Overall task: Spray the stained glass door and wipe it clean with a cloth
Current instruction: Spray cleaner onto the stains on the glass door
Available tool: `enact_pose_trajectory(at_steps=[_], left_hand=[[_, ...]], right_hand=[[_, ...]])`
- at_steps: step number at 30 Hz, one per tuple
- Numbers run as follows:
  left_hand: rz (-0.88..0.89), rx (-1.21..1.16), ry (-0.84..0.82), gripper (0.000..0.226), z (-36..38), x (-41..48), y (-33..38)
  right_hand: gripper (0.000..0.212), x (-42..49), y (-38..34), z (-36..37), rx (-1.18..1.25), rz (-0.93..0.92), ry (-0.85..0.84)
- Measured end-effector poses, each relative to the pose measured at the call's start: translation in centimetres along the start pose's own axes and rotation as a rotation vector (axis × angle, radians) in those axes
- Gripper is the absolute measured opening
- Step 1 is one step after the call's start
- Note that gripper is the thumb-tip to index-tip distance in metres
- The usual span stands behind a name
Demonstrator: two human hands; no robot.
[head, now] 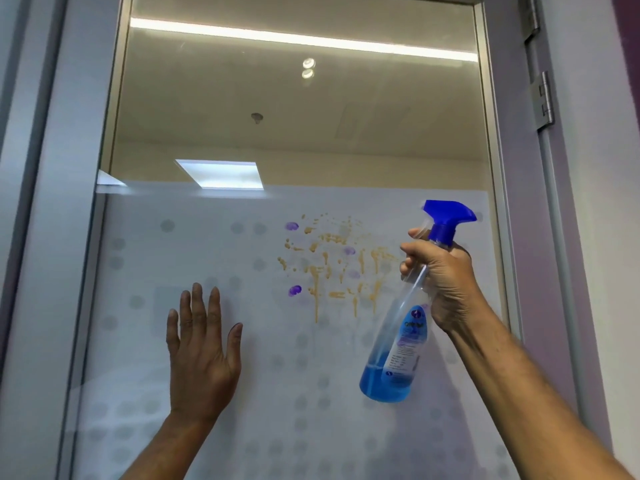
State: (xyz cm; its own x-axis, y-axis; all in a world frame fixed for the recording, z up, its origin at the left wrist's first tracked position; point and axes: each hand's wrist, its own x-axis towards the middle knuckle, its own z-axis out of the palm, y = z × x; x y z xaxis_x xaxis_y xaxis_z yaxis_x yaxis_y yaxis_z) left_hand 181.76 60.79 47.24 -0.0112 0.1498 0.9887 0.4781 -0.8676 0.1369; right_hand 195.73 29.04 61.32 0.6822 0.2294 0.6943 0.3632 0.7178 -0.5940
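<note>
Two bare arms were seen nearest the camera, reaching up to the glass door (214, 244). On its frosted lower part, yellow-brown drips and purple smudges (332, 265) were spread, between the two hands.

A spray bottle (401, 341) with a blue top was held tight in the right hand (440, 271), just right of the stains. It was tilted, with the blue water pooled at the bottom. No cloth could be seen anywhere.

Some things could go wrong. The nozzle seemed to be pointed left, toward the mess, but if it were aimed badly, the left hand (202, 351) could be wet instead. Very little water was left, so air might be sucked up by the tube.

The left hand was laid open and flat on the glass, fingers up, holding nothing. The right arm was raised, the wrist bent.
</note>
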Motion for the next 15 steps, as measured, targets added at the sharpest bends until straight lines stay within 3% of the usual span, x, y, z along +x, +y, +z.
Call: enact_pose_trajectory(at_steps=[15], left_hand=[[0.002, 0.001, -0.020, 0.069, 0.1, 0.0, -0.2]], right_hand=[[0.025, -2.2, 3.6, 12.0, -0.107, 0.071, -0.345]])
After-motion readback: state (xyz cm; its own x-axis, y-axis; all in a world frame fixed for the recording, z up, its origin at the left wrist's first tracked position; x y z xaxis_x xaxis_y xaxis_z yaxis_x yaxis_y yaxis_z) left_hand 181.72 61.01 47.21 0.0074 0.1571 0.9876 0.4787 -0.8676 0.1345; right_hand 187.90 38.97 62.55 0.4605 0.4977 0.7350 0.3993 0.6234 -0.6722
